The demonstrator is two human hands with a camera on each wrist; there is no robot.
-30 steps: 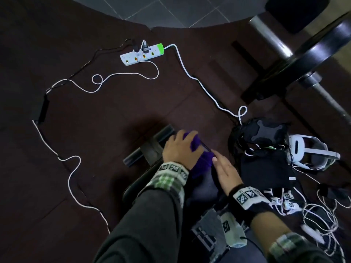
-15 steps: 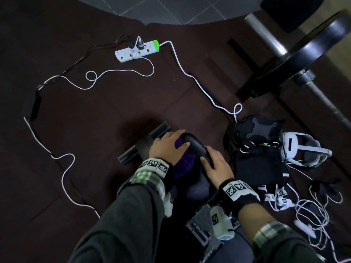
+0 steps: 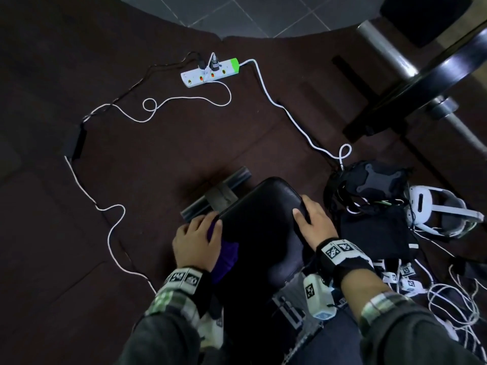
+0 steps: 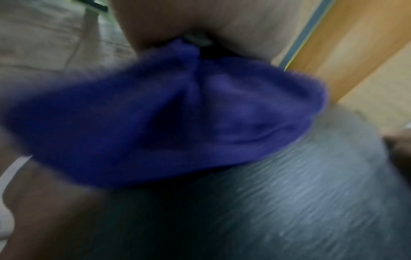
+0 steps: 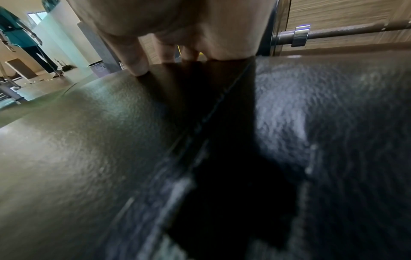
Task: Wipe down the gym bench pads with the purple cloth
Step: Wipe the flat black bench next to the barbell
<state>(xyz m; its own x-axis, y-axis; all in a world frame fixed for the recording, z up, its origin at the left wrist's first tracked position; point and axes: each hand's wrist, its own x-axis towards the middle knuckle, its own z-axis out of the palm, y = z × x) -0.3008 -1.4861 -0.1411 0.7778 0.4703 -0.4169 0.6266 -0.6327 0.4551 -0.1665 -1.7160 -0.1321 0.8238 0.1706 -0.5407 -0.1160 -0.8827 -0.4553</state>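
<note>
Left hand (image 3: 196, 239) clutching purple cloth (image 3: 224, 256) against bench pad (image 3: 259, 225); right hand (image 3: 313, 223) flat, fingers resting on pad.

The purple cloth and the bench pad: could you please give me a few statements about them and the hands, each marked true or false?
1. The left hand presses the purple cloth against the left side of the bench pad. True.
2. The right hand holds the cloth. False: it rests bare on the pad's right edge, fingers fairly straight.
3. The cloth lies spread flat over the pad's top. False: it is bunched under the left hand at the pad's side.
4. A white power strip with a green end lies on the floor beyond the bench. True.
5. The white headset sits on the pad. False: it lies on the floor to the right, among cables.
</note>
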